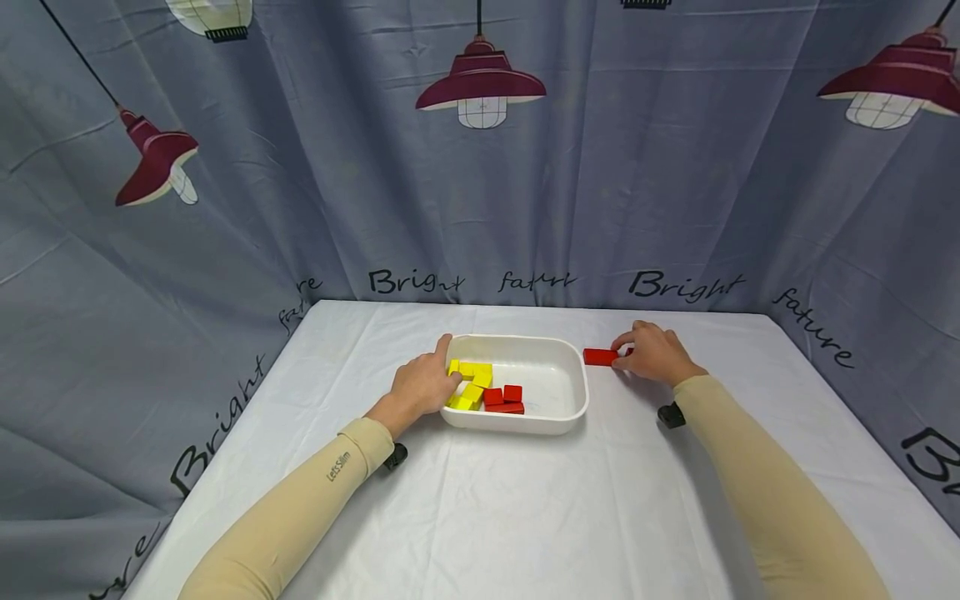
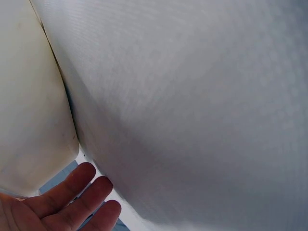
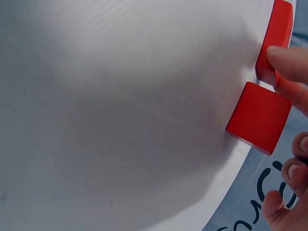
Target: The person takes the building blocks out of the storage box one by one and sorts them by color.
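My left hand holds the left rim of a white plastic tray, thumb over the rim and index finger stretched toward the far corner. In the left wrist view, three fingers lie near the tray's outer wall. Yellow blocks lie in the tray's left part, beside several red blocks. To the tray's right, my right hand pinches one end of a long red block between thumb and finger. Close to those fingertips is a red square-faced block, mostly hidden in the head view.
A white cloth covers the table, whose far edge meets a grey-blue curtain printed with lamps and lettering. Small black wrist cameras sit under both sleeves. The long red block lies close to the tray's right wall.
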The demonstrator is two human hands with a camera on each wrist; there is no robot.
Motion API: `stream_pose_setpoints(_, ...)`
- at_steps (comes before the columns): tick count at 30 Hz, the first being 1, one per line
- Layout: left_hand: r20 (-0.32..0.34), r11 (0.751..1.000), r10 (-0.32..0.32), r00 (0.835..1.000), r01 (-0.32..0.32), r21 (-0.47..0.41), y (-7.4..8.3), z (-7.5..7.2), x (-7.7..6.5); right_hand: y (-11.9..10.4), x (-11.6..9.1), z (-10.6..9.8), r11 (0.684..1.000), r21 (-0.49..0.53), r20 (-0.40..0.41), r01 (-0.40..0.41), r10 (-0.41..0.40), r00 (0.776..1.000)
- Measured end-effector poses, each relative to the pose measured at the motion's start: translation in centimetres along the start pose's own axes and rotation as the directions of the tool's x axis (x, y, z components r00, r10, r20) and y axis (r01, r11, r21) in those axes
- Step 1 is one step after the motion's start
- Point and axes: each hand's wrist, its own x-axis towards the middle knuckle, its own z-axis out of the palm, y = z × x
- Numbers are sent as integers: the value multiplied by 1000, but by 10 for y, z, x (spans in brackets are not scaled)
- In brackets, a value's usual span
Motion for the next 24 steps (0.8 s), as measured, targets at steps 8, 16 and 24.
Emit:
stream_pose_setpoints(8,1,1000,2,1000,-2,4,0,0,0,-2,3,0,998,36,4,-51,51,999)
stream_pose_setpoints(16,-2,1000,-9,1000,9,1,-1,1,-1,6,2,0,994,74,50,-86,83,995)
stream_pose_setpoints(24,0,1000,-8,1000,8,-2,-1,0,1,22,-7,-13,978,169,145,-125,100,984)
